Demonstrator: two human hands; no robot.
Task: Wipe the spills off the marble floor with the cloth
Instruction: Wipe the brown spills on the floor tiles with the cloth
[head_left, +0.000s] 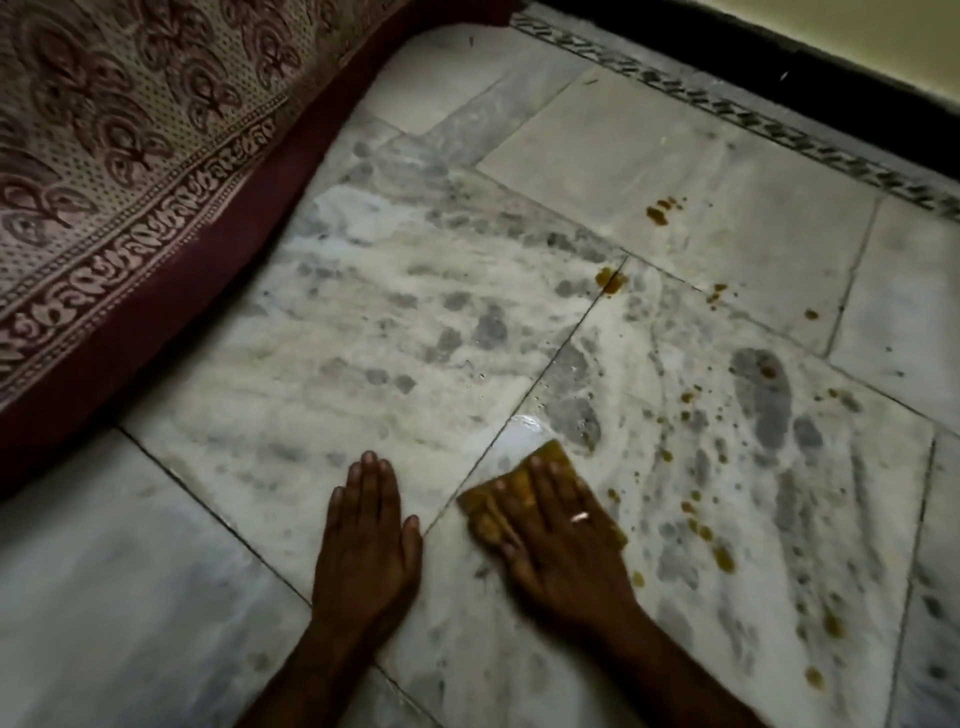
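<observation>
My right hand (556, 535) presses flat on a yellow-brown cloth (548, 456) on the marble floor (363, 322), fingers spread over it. A wet, shiny patch (522, 434) lies just ahead of the cloth. My left hand (366, 530) rests palm down on the floor to the left of the cloth, holding nothing. Brown spill drops dot the tiles to the right: a cluster (661, 210) far up, a blob on a tile joint (610, 280), and several spots (722, 556) near my right hand.
A patterned cream and maroon bedspread (130, 156) hangs over a bed edge along the left. A patterned tile border (779, 124) and a dark skirting (810, 67) run along the wall at the upper right.
</observation>
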